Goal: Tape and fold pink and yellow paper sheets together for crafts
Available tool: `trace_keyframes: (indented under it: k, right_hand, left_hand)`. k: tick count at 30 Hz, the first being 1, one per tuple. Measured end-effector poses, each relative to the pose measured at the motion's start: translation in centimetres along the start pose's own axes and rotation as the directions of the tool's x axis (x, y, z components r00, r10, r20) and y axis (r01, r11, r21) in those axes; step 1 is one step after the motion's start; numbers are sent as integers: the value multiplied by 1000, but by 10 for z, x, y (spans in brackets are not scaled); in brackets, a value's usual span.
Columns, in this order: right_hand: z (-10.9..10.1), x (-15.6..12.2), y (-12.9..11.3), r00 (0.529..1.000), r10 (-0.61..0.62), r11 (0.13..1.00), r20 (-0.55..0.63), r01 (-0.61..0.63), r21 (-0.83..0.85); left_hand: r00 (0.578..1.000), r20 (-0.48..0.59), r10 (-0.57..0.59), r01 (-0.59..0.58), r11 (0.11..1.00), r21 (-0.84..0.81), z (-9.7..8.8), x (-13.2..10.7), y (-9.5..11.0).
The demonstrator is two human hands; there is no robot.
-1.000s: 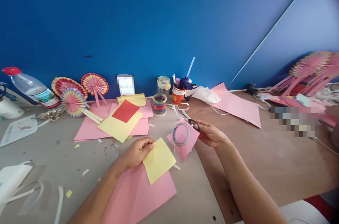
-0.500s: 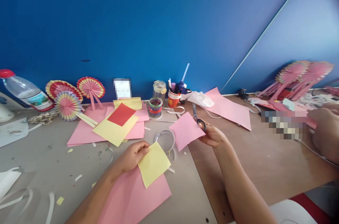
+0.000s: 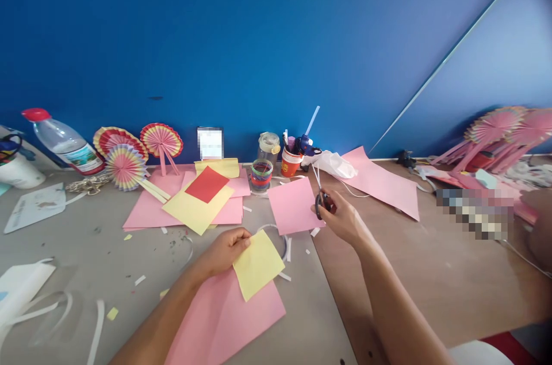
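My left hand (image 3: 224,251) pinches the upper left edge of a small yellow paper square (image 3: 257,264), held just above a large pink sheet (image 3: 224,322) on the table. My right hand (image 3: 342,216) is closed on a pair of scissors (image 3: 318,192) whose blades point up and away. It also holds a small pink paper square (image 3: 294,206) by its right edge. A clear tape roll (image 3: 276,233) lies on the table between the two papers, partly hidden by them.
Pink, yellow and red sheets (image 3: 196,198) are stacked behind. Folded paper fans (image 3: 125,161), a water bottle (image 3: 64,141), a jar (image 3: 268,148), a cup of pens (image 3: 291,159) and a banded tape stack (image 3: 261,173) line the blue wall. Paper scraps litter the table. More pink fans (image 3: 500,129) lie at far right.
The tape roll that lay against the pink square has dropped to the table. My right hand turned the scissors upright and spread the pink square out flat. Another person's hand at right has withdrawn.
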State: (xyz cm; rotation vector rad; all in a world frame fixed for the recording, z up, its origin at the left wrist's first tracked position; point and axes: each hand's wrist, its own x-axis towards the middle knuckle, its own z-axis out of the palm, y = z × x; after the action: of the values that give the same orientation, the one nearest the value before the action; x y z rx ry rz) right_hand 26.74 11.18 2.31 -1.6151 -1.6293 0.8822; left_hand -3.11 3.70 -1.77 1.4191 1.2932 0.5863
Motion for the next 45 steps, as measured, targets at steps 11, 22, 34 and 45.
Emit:
trace_keyframes:
  k: [11, 22, 34, 45]
  right_hand:
    - [52, 9, 6, 983, -183, 815, 10, 157, -557]
    - [94, 18, -4, 966, -255, 872, -46, 209, -442]
    - [17, -16, -19, 911, -213, 952, 354, 112, 285]
    - [26, -59, -13, 735, -275, 894, 620, -42, 446]
  left_hand:
    - [974, -83, 209, -203, 977, 68, 10, -5, 11]
    - [898, 128, 420, -421, 740, 525, 47, -1, -1]
    - [943, 39, 329, -316, 859, 402, 35, -7, 12]
    - [946, -278, 164, -115, 976, 185, -12, -8, 16]
